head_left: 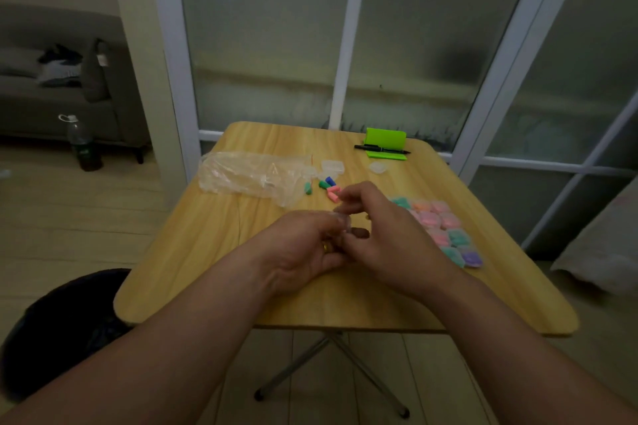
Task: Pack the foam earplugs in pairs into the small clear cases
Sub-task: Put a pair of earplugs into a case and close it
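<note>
While the left hand [303, 245] gripped a clear case [341, 220] and the right hand [379, 235] pinched its rim — filling, seemingly — the next matched pair waited among earplugs [328, 186] at their twelve o'clock.

Table [207, 269] near edge free; filled cases [445, 228] crowd R, bag [248, 176] + plugs [326, 186] ahead.

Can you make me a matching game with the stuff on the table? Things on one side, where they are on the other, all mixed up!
Things
1. black pen
2. clear plastic bag
3. filled cases
4. loose earplugs

Places
A. in rows on the right of the table
B. mid-table, beside the bag's right end
C. across the green holder, far edge
D. lying on the left

Pairs: 1-C, 2-D, 3-A, 4-B
</note>
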### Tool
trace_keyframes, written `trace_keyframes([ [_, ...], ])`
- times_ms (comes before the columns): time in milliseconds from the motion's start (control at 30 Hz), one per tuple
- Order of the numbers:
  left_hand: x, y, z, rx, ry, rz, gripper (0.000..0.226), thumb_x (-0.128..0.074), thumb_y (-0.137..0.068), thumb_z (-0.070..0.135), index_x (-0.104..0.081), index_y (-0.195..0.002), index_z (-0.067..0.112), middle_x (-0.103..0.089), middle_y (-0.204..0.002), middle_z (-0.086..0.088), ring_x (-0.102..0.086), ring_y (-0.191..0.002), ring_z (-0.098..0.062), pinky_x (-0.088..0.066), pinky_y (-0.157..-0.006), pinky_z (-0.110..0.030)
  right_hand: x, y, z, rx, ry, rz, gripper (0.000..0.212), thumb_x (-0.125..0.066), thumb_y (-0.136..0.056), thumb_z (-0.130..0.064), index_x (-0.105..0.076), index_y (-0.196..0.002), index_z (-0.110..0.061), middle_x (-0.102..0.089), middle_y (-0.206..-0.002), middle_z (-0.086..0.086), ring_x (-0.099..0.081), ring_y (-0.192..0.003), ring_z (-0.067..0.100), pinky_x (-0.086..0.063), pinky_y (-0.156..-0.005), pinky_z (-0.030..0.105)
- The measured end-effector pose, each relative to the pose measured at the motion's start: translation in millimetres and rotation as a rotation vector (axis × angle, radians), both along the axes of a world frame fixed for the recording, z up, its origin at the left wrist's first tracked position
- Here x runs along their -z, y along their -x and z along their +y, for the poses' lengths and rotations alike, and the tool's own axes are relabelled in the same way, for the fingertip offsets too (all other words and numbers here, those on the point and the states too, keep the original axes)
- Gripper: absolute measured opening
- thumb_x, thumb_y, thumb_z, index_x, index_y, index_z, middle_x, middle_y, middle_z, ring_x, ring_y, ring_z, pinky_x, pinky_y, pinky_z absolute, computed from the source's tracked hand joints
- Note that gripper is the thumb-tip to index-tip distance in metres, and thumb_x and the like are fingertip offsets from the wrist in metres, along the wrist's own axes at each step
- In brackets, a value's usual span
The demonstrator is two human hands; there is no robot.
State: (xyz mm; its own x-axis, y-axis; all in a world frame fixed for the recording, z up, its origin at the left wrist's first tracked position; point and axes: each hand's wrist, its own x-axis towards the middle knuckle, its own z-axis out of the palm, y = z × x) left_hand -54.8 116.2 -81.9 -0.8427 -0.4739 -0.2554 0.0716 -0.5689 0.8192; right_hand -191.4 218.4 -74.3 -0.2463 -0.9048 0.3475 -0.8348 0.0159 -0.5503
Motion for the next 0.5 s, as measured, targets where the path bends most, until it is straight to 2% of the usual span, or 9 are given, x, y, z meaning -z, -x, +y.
trace_keyframes([
  [67, 2, 2, 1, -0.017, 0.032, -0.031, 0.028, -0.057, -0.102, 0.003, -0.062, -0.127, -0.007, -0.071, -0.122, -0.025, -0.071, -0.107, -0.028, -0.063, -0.086, -0.038, 1, 2, 4, -0.005, -0.022, -0.006, 0.06, -0.076, -0.094, -0.033, -0.047, -0.146, -0.034, -0.059, -0.135, -0.016, -0.06, -0.114, -0.01, -0.047, -0.087, 0.004],
  [133, 2, 5, 3, -0.03, 0.037, -0.047, 0.026, -0.056, -0.102, 0.002, -0.062, -0.126, -0.005, -0.073, -0.119, -0.027, -0.075, -0.106, -0.029, -0.063, -0.089, -0.039, 2, 5, 9, -0.005, -0.029, 0.003, 0.062, -0.076, -0.094, -0.039, -0.046, -0.149, -0.037, -0.057, -0.139, -0.017, -0.056, -0.117, -0.011, -0.044, -0.086, 0.001],
  [200, 1, 8, 6, -0.033, 0.044, -0.056, 0.028, -0.055, -0.102, 0.001, -0.06, -0.129, -0.005, -0.074, -0.117, -0.026, -0.076, -0.104, -0.029, -0.063, -0.089, -0.039, 3, 8, 13, 0.006, -0.023, 0.038, 0.061, -0.075, -0.094, -0.042, -0.048, -0.148, -0.037, -0.057, -0.14, -0.017, -0.054, -0.124, -0.006, -0.043, -0.089, 0.005],
  [333, 0, 15, 18, -0.017, 0.072, -0.055, 0.025, -0.052, -0.103, -0.001, -0.062, -0.126, -0.005, -0.076, -0.099, -0.019, -0.078, -0.085, -0.022, -0.064, -0.075, -0.033, 4, 11, 20, 0.034, -0.023, 0.094, 0.056, -0.075, -0.093, -0.036, -0.054, -0.145, -0.032, -0.059, -0.137, -0.013, -0.054, -0.124, 0.001, -0.049, -0.099, 0.018],
  [500, 0, 26, 32, -0.027, 0.117, -0.059, 0.021, -0.052, -0.103, -0.001, -0.067, -0.119, -0.005, -0.077, -0.086, -0.011, -0.073, -0.09, -0.022, -0.063, -0.083, -0.036, 1, 16, 32, 0.073, -0.036, 0.179, 0.051, -0.075, -0.092, -0.036, -0.058, -0.14, -0.033, -0.059, -0.131, -0.012, -0.051, -0.122, 0.004, -0.048, -0.101, 0.027],
])
